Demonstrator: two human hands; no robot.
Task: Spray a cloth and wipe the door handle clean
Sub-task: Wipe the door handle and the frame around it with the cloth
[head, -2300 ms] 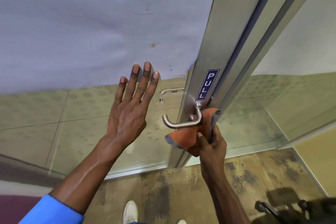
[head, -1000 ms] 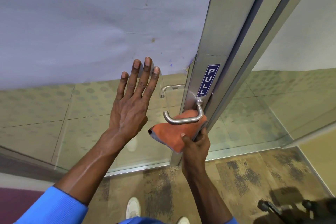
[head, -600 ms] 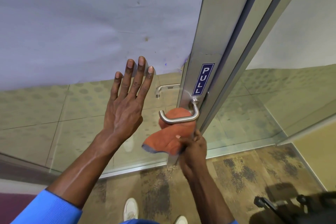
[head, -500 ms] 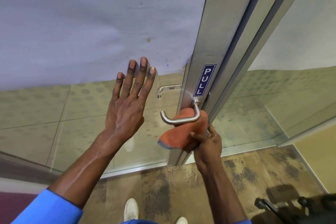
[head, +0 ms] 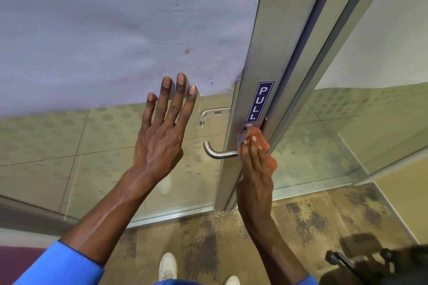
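Note:
A steel lever door handle (head: 218,154) sticks out leftward from the metal door frame (head: 266,53), below a blue PULL sticker (head: 259,102). My right hand (head: 253,169) presses an orange cloth (head: 260,137) around the handle's base at the frame, hiding the base and the right end of the lever. My left hand (head: 163,134) lies flat on the glass door panel (head: 69,146) to the left of the handle, fingers spread and pointing up. No spray bottle is in view.
A second handle (head: 213,112) shows through the glass on the far side. The upper glass is covered by a pale film (head: 115,30). Mottled carpet (head: 312,215) and my white shoes (head: 168,266) lie below. A dark wheeled object (head: 375,264) sits at lower right.
My right hand has carried the cloth from under the lever's middle up and right onto the handle's base at the frame. The lever's left end is now bare. My left hand stays on the glass.

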